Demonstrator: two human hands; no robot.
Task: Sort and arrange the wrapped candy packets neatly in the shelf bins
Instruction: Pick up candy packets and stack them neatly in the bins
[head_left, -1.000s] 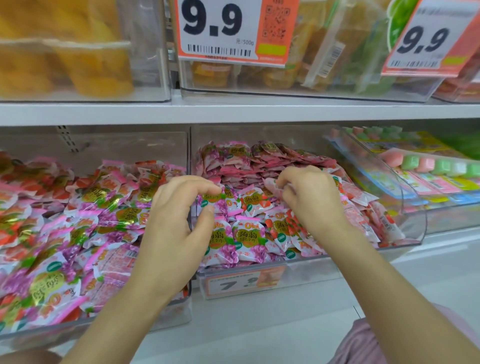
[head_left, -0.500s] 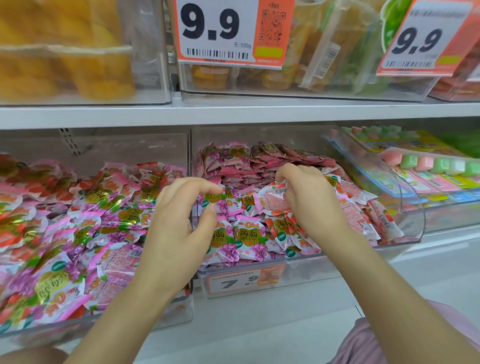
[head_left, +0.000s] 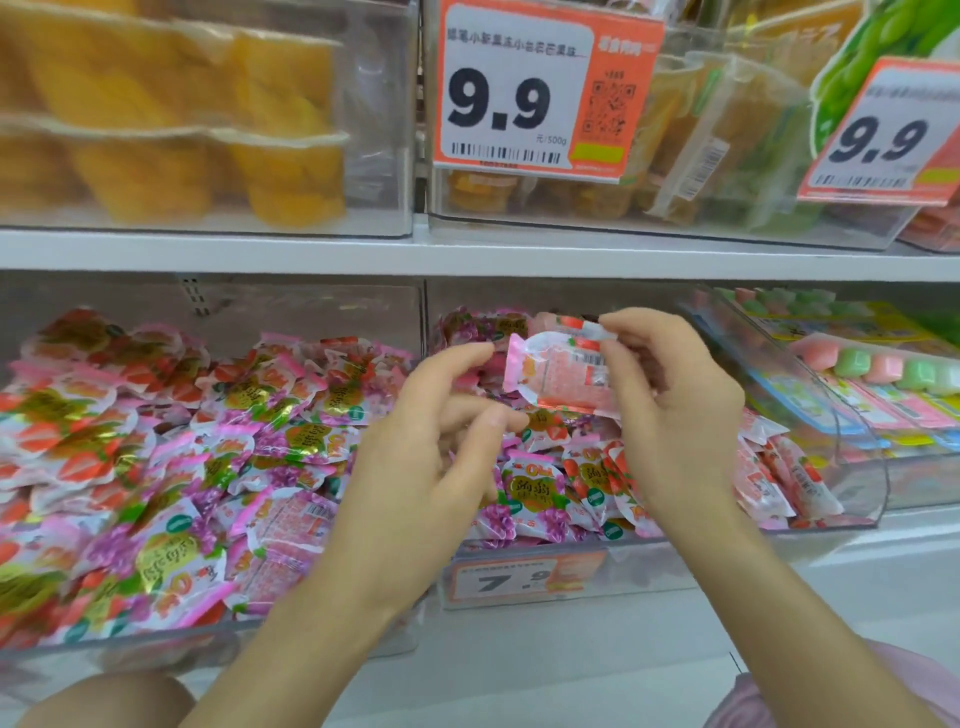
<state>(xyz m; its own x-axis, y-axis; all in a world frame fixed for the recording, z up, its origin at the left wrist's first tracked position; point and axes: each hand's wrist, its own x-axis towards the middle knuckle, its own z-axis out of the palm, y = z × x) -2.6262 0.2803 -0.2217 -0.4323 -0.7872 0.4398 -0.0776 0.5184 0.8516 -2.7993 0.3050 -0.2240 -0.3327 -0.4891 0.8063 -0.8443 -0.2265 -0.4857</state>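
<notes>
Pinches one pink packet in the right hand, fingers clamped on its top edge above the middle bin; left hand just beside it, its fingers loosely curled, apart, holding nothing. Seems far from done, judging by packets heaped loose below the fingers and in the left bin. Reads "7.9" on the lower tag under the fingers, "9.9 元/500g" on the upper tag beyond.

I see a glossy pink plastic candy packet in my right hand, a smooth clear plastic bin beneath it, a matt white shelf board above.
</notes>
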